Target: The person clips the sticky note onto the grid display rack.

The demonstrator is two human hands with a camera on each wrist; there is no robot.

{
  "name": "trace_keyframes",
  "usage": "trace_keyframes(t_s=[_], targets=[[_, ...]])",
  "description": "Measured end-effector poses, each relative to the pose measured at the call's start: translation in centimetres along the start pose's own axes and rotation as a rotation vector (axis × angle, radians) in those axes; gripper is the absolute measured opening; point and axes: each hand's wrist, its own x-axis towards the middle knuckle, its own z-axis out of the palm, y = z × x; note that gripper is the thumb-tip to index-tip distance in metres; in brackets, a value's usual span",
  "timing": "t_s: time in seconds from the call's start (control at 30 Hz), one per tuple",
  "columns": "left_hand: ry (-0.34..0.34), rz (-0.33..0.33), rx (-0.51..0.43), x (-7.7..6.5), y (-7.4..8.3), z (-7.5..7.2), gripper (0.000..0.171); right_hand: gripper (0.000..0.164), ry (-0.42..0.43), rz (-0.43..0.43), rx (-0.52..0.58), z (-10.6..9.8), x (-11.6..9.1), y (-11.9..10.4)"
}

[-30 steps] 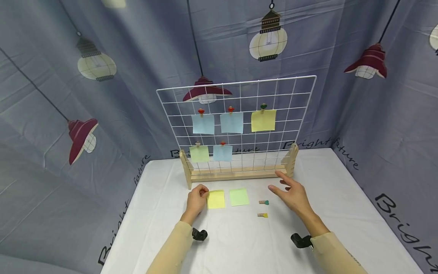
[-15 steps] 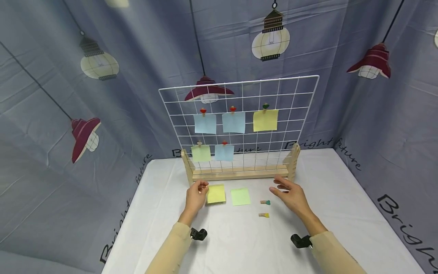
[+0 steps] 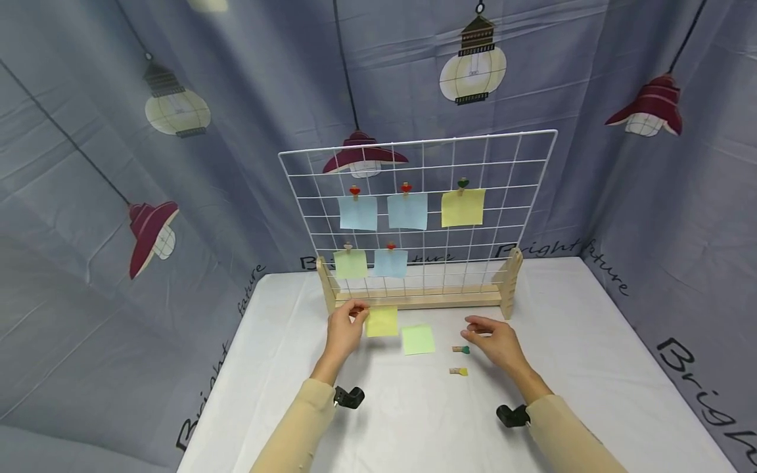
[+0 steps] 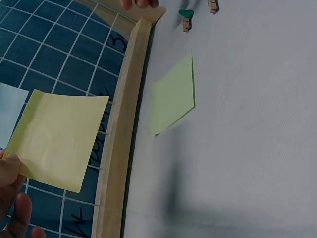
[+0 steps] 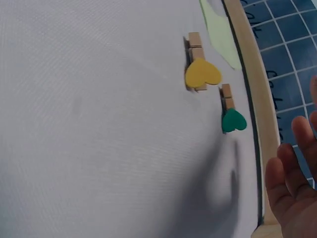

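Observation:
My left hand (image 3: 345, 328) pinches a yellow sticky note (image 3: 382, 322) by its left edge, lifted off the table in front of the rack's wooden base. In the left wrist view the thumb presses on a corner of this note (image 4: 62, 139). My right hand (image 3: 497, 341) hovers with loosely bent fingers, holding nothing, just right of a small wooden clothespin with a green heart (image 3: 461, 349). A second clothespin, with a yellow heart (image 3: 458, 371), lies nearer me. Between the hands a light green sticky note (image 3: 418, 339) lies on the table.
A white wire grid rack (image 3: 503, 226) stands on a wooden base (image 3: 449, 299) at the table's back. Clothespins hold blue notes (image 3: 357, 213), a yellow note (image 3: 463, 207) and a green note (image 3: 351, 264) on it. Patterned grey-blue curtains surround the white table (image 3: 408, 420).
My left hand has raised the yellow note off the table and carried it toward the rack. My right hand has come slightly left and nearer the green-heart clothespin.

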Motion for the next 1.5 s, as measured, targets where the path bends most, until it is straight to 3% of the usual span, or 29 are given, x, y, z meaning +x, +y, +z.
trace_keyframes(t_s=[0.4,0.8,1.1,1.5], targets=[[0.020,0.021,-0.034,0.9,2.6,0.1,0.010,0.033,-0.134,0.002,-0.092,1.5,-0.1,2.4],[0.052,0.075,-0.079,1.8,5.0,-0.2,0.009,0.023,-0.142,-0.011,-0.130,1.6,-0.6,2.5],[0.072,0.092,-0.079,2.0,5.6,-0.1,0.009,0.010,-0.098,-0.029,-0.140,1.8,-1.0,2.1],[0.035,0.078,-0.112,1.9,6.0,0.1,0.011,0.005,-0.091,0.034,-0.103,0.4,-1.0,1.4]])
